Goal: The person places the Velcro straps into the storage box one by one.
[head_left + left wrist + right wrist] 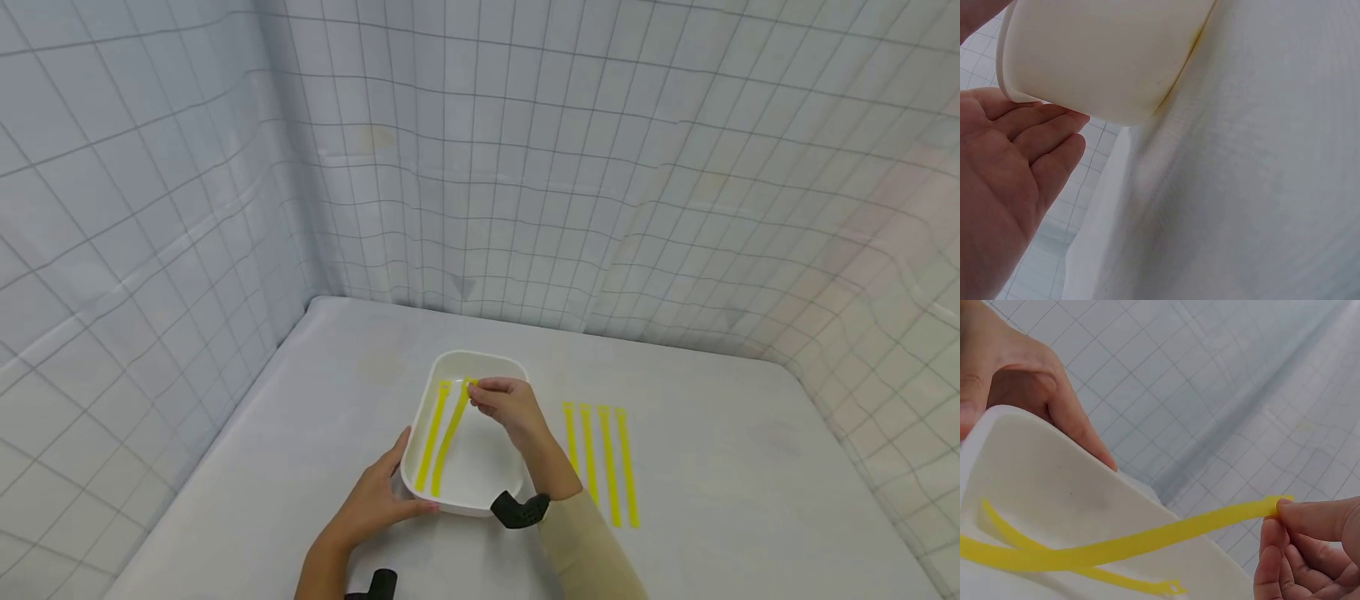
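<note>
The white tray (483, 458) is gripped around its near-left corner by the left hand (377, 497), thumb and fingers spread, presumably so that sliding on the desk (720, 467) is prevented. Inside, beside a loose yellow strip (431, 439), a slanting strip (448, 442) is pinched narrowly (by its far end) in the right hand (512, 408). Four strips (610, 467) are laid out alongside.

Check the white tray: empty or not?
Not empty: one yellow strip lies inside the white tray; the right hand pinches a second strip.
</note>
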The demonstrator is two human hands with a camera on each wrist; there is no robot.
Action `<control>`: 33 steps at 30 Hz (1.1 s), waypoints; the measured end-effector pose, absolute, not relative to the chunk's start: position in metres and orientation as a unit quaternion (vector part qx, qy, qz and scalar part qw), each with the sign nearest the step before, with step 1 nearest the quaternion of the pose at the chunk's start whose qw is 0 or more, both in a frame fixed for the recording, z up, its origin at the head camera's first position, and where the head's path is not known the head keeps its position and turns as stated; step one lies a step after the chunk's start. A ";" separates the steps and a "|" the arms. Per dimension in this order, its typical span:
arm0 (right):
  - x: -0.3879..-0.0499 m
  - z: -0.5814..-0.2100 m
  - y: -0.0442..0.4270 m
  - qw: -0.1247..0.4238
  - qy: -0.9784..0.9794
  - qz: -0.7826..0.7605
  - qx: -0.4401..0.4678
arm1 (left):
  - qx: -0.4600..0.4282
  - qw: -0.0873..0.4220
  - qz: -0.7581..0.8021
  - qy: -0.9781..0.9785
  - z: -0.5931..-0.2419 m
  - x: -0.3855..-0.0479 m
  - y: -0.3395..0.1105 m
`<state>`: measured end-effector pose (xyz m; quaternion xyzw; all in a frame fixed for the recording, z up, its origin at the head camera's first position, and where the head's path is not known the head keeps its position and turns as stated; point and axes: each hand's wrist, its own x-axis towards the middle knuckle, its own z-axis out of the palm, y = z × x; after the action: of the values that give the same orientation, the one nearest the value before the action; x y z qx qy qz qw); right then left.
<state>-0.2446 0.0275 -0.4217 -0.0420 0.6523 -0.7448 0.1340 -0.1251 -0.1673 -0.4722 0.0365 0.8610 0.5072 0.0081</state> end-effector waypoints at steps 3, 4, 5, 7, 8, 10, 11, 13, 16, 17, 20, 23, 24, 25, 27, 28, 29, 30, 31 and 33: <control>-0.252 -0.426 0.026 0.136 0.651 -0.747 -0.020 | 0.039 0.009 0.506 0.861 -0.472 -0.125 -0.167; -0.255 -0.428 0.026 0.137 0.652 -0.746 -0.015 | 0.039 0.008 0.506 0.862 -0.472 -0.125 -0.167; -0.257 -0.429 0.026 0.138 0.651 -0.747 -0.008 | 0.040 0.007 0.506 0.861 -0.472 -0.125 -0.167; -0.261 -0.432 0.026 0.137 0.649 -0.748 0.004 | 0.043 0.005 0.508 0.860 -0.473 -0.125 -0.167; -0.263 -0.433 0.026 0.135 0.649 -0.749 0.010 | 0.045 0.004 0.508 0.860 -0.473 -0.126 -0.167; -0.265 -0.434 0.026 0.131 0.650 -0.748 0.022 | 0.048 0.003 0.508 0.860 -0.474 -0.126 -0.167; -0.266 -0.435 0.026 0.131 0.651 -0.747 0.029 | 0.048 0.002 0.507 0.861 -0.474 -0.126 -0.167; -0.267 -0.436 0.026 0.133 0.654 -0.744 0.035 | 0.048 0.003 0.506 0.861 -0.474 -0.126 -0.167; -0.267 -0.436 0.024 0.141 0.661 -0.736 0.030 | 0.044 0.002 0.504 0.863 -0.475 -0.126 -0.167; -0.268 -0.437 0.023 0.144 0.662 -0.735 0.027 | 0.043 0.003 0.503 0.863 -0.475 -0.126 -0.167; -0.269 -0.439 0.021 0.149 0.669 -0.728 0.016 | 0.039 0.003 0.503 0.864 -0.475 -0.126 -0.167; -0.274 -0.442 0.018 0.153 0.675 -0.721 0.011 | 0.036 0.006 0.504 0.863 -0.474 -0.126 -0.167; -0.275 -0.442 0.017 0.154 0.681 -0.716 0.008 | 0.035 0.007 0.504 0.863 -0.474 -0.126 -0.167; -0.276 -0.442 0.016 0.156 0.685 -0.712 0.008 | 0.035 0.008 0.504 0.863 -0.474 -0.125 -0.167; -0.278 -0.441 0.015 0.157 0.696 -0.701 0.008 | 0.034 0.008 0.504 0.863 -0.474 -0.125 -0.167; -0.279 -0.440 0.014 0.157 0.704 -0.693 0.009 | 0.035 0.009 0.504 0.863 -0.474 -0.125 -0.167; -0.280 -0.439 0.014 0.156 0.711 -0.686 0.010 | 0.035 0.009 0.504 0.863 -0.474 -0.125 -0.167; -0.280 -0.439 0.013 0.154 0.720 -0.677 0.012 | 0.035 0.009 0.505 0.863 -0.474 -0.125 -0.167; -0.281 -0.438 0.012 0.154 0.725 -0.671 0.016 | 0.035 0.009 0.506 0.862 -0.474 -0.126 -0.167; -0.282 -0.438 0.011 0.154 0.734 -0.661 0.023 | 0.036 0.009 0.508 0.860 -0.474 -0.126 -0.167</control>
<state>-0.2815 0.0113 -0.4382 0.0232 0.7344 -0.6605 0.1545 -0.1257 -0.1670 -0.4742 0.0364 0.8603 0.5083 0.0088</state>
